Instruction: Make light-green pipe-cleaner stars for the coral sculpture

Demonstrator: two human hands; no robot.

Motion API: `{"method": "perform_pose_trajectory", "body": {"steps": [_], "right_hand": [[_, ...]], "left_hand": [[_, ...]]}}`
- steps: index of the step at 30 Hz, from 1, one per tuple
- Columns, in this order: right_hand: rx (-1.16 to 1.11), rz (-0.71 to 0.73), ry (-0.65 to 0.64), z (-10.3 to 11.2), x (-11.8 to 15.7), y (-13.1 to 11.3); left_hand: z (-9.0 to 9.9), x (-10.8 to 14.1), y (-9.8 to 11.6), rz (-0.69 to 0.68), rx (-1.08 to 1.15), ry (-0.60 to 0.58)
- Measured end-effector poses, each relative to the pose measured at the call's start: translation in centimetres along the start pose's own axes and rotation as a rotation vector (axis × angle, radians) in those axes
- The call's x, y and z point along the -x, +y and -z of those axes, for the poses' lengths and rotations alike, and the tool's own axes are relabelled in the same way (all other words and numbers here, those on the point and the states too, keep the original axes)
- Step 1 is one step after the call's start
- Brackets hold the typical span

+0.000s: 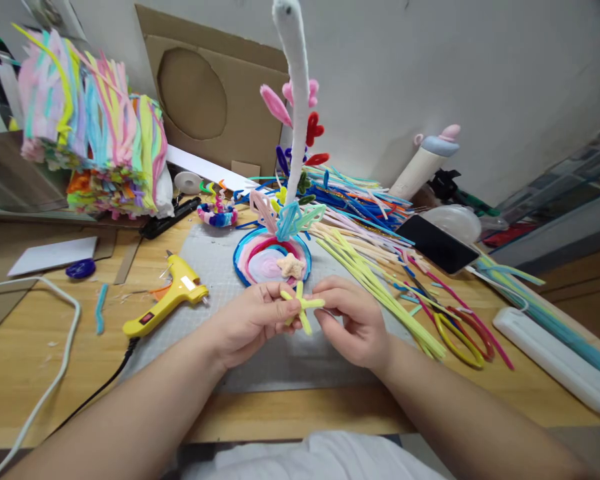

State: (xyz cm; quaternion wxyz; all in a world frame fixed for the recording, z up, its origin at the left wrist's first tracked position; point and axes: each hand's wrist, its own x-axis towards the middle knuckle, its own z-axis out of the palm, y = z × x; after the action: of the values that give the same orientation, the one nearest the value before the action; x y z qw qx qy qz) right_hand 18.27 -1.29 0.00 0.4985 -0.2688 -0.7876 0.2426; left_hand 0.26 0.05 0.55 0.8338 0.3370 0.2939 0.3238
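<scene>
A yellow pipe-cleaner star point(303, 304) is held up above the grey mat, its thin arms spread. My left hand point(260, 320) pinches it from the left between thumb and fingers. From the right, my right hand point(353, 320) has its fingertips closed at the tip of the star's right arm. Just behind the hands lies a round coiled base point(245, 257) in blue, pink and white, with a beige star point(291, 266) on its front right part. A tall white fuzzy stem point(298, 100) rises behind it, with pink, red and blue shapes around it.
A yellow glue gun point(173, 293) lies on the left, its black cable running forward. Yellow-green pipe cleaners point(380, 287), pliers point(457, 340), a phone point(437, 243) and a white power strip point(555, 360) lie on the right. Bundled pipe cleaners point(100, 127) stand at the back left.
</scene>
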Motion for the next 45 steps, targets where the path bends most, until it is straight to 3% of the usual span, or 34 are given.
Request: {"method": "perform_pose_trajectory", "body": {"steps": [8,18,29,36,45], "right_hand": [[-0.105,-0.13,0.079,-0.9,0.3,-0.7],[-0.191,-0.317,0.243,-1.7,0.6,-1.0],[-0.428,-0.594,0.34,-2.4,0.9,-0.7],[-0.45,-0.678,0.331,-2.1,0.8,-0.2],[-0.307,-0.801,0.189,-1.9,0.2,-0.1]], "left_hand": [[-0.7,-0.2,-0.6,-0.282,-0.147,0.132],[-0.9,-0.1,-1.1,-0.335,-0.109,0.156],[-0.8,-0.2,-1.4,-0.598,-0.333,0.248],[-0.5,-0.4,-1.5,-0.504,-0.508,0.278],[-0.5,-0.4,0.0,-0.321,-0.626,0.243]]}}
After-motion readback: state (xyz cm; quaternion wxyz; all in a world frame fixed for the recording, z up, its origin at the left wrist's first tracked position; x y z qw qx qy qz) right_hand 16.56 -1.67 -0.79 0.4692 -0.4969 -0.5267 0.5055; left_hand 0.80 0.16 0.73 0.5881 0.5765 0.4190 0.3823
